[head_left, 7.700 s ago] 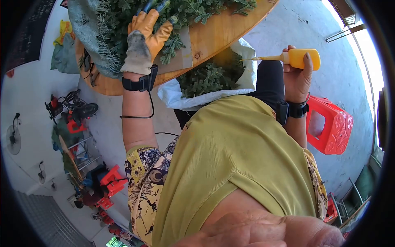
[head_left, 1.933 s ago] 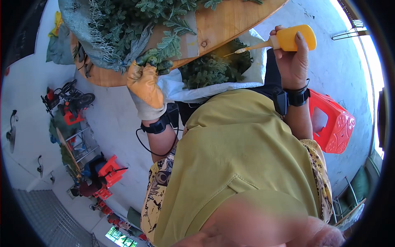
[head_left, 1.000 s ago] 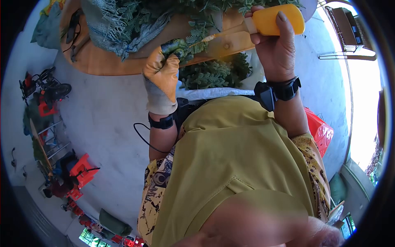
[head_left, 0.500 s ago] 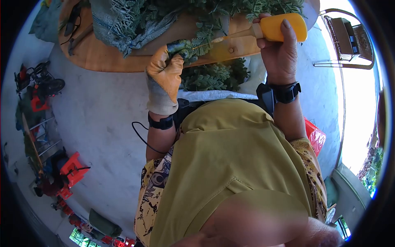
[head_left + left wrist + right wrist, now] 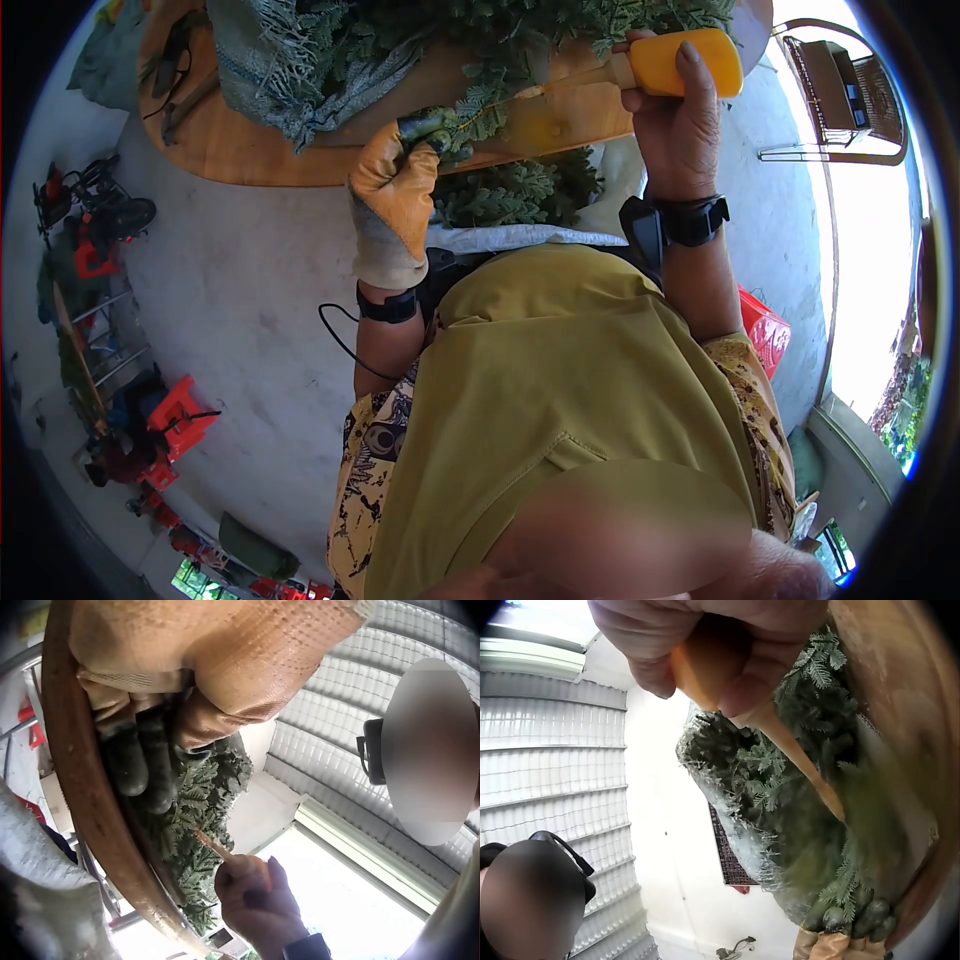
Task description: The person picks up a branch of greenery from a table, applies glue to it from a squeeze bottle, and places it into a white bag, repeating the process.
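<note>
My left hand [image 5: 400, 185], in an orange glove with dark fingertips, pinches a green fir sprig [image 5: 485, 115] just over the near table edge. The sprig points to the right, its stem end hidden in the fingers. In my bare right hand [image 5: 680, 135] lies a yellow squeeze bottle [image 5: 690, 62], tipped sideways with the thumb on top. Its long tapered nozzle [image 5: 570, 80] points left, with its tip right at the sprig. The right wrist view shows the nozzle [image 5: 799, 761] above the sprig [image 5: 847, 877] and the gloved fingers.
Fir branches [image 5: 440, 25] spill from a grey-green woven sack [image 5: 255, 90] onto the wooden table [image 5: 260, 160]. Below the table edge, a white sack [image 5: 530, 237] holds more fir [image 5: 510, 190]. A red stool [image 5: 765, 330] stands at the right, a chair [image 5: 880, 100] beyond it.
My left hand has come from the fir pile to the table edge and now pinches a sprig. The right hand has brought the bottle leftward, nozzle to sprig. The last half second is nearly still.
</note>
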Demonstrator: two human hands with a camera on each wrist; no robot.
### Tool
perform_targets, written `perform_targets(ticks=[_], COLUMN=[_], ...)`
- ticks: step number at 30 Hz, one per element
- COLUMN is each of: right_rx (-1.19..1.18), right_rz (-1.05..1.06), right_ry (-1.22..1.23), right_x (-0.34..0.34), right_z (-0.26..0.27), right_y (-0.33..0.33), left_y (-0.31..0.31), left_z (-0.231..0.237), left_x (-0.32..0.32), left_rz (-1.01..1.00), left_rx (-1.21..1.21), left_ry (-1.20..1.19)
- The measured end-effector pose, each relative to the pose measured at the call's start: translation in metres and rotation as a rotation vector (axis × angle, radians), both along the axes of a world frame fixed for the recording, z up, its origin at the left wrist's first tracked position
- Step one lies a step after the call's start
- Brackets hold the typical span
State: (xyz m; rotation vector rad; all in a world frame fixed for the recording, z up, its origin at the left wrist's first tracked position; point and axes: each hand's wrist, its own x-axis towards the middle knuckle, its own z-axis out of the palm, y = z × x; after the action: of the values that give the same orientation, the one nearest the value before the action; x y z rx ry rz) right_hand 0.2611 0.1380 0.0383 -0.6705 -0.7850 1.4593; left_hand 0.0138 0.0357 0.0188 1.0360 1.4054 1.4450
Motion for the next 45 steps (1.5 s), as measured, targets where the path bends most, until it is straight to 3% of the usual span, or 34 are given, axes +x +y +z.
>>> perform_targets(ticks=[5,13,19,31,34,37,45], right_rx=[0.009,0.002,0.002,-0.005,-0.01,-0.005,-0.016], right_rz=[0.008,0.0,0.045,0.072,0.071,0.056,0.008], right_ry=[-0.007,0.155,0.204,0.111,0.075,-0.026,-0.004], right_x=[0.005,0.006,0.0,-0.02,-0.019,-0.013,-0.004], right_z=[0.001,0.009,0.01,0.01,0.009,0.003,-0.001], right_y=[0.004,-0.003,-0.001,-0.001,0.0,0.001,0.004], left_y=[0.003,0.003,0.009,0.017,0.018,0.018,0.017], left_z=[0.004,-0.004,-0.001,0.0,0.0,-0.001,-0.001], left_x=[0.005,-0.022,-0.042,-0.036,-0.037,-0.037,-0.037], left_rz=[-0.022,0.082,0.035,0.033,0.022,0.017,-0.014], left_rx=[0.069,0.103,0.125,0.175,0.165,0.183,0.152], left_ry=[-0.041,0.158,0.198,0.16,0.274,0.25,0.182])
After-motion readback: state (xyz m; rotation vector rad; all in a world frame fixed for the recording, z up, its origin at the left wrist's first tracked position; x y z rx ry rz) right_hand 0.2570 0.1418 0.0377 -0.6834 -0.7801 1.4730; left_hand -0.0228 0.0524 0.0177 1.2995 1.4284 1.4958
